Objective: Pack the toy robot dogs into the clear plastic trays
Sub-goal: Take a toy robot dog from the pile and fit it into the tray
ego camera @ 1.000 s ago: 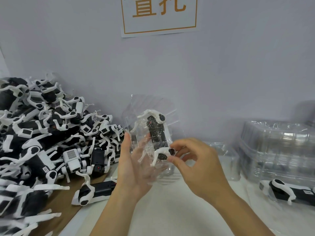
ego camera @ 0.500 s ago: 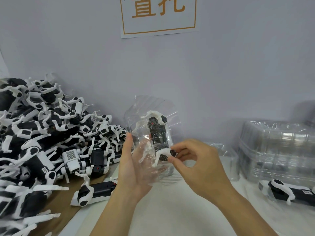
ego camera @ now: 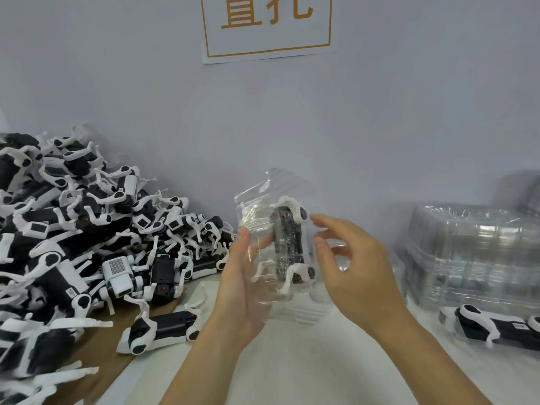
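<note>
Releasing the leg it pinched before, the right hand now hovers open beside the toy robot dog — seated in the clear tray, frame centre, propped upright against the left hand, fingers straight.

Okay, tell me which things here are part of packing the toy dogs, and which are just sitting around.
Part of the job:
clear tray, supported by the left hand
toy robot dog in that tray
right hand, open beside it
pile of robot dogs
stack of clear trays

Just there:
wall sign
brown cardboard
</note>
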A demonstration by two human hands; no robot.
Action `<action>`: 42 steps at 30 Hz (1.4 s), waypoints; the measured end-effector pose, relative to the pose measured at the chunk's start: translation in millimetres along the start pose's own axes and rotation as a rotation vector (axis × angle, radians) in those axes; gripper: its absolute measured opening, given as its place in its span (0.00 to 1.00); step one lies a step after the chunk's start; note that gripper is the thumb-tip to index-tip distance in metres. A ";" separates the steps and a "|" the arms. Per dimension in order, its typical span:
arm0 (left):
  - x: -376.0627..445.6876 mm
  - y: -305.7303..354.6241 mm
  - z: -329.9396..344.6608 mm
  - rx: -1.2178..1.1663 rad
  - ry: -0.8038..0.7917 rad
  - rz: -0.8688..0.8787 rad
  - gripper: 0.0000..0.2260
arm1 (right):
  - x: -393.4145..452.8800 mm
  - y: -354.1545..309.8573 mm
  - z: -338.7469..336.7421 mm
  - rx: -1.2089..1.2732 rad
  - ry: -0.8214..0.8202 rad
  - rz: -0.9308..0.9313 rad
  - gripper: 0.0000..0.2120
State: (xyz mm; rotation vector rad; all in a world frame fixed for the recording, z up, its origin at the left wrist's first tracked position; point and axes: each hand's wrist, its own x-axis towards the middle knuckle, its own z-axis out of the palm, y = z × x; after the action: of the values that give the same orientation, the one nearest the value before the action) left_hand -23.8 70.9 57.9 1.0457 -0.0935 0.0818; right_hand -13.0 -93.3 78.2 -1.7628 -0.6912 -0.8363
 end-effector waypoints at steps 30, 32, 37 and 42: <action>-4.9 -1.3 8.2 0.325 -0.095 0.153 0.20 | 10.7 1.6 -22.0 0.040 -0.004 0.321 0.10; -2.1 -3.4 8.1 0.407 -0.076 0.158 0.27 | 13.9 6.8 -30.1 0.100 0.015 0.466 0.10; 0.6 -8.0 6.3 0.521 -0.063 0.234 0.29 | 26.7 12.2 -53.3 0.333 0.068 0.823 0.08; -2.7 -13.6 10.6 0.858 -0.063 0.352 0.30 | 27.3 9.5 -65.4 0.372 -0.043 0.948 0.15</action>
State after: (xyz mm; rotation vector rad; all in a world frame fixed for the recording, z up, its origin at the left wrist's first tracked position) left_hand -25.3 54.9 51.2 1.8808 -0.3176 0.4362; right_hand -3.6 -156.4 110.4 -1.5117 0.0201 -0.0123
